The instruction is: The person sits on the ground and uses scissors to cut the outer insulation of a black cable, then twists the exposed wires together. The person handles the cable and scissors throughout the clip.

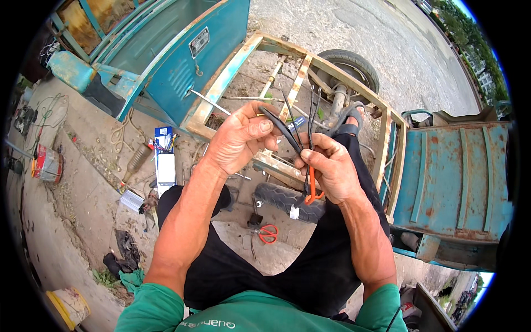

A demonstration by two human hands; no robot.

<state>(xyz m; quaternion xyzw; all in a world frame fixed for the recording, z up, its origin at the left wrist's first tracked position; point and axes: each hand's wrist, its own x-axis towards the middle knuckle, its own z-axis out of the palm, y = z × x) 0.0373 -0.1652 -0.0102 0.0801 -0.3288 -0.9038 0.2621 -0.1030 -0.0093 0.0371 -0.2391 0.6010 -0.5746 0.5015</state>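
Observation:
My left hand pinches the upper end of a thick black cable or sleeve between thumb and fingers. My right hand grips its lower part together with thin black wires that stick upward and an orange cable that loops down below the fist. The hands are held a little apart above the rusty metal frame of a vehicle. Behind the right hand a blue boxed item is partly hidden. Red-handled scissors lie on the ground below, beside a small black part.
A teal vehicle panel stands upper left, a rusty teal body section right. A wheel sits behind the frame; a loose tyre lies below my hands. A boxed component, silver box and buckets are at left.

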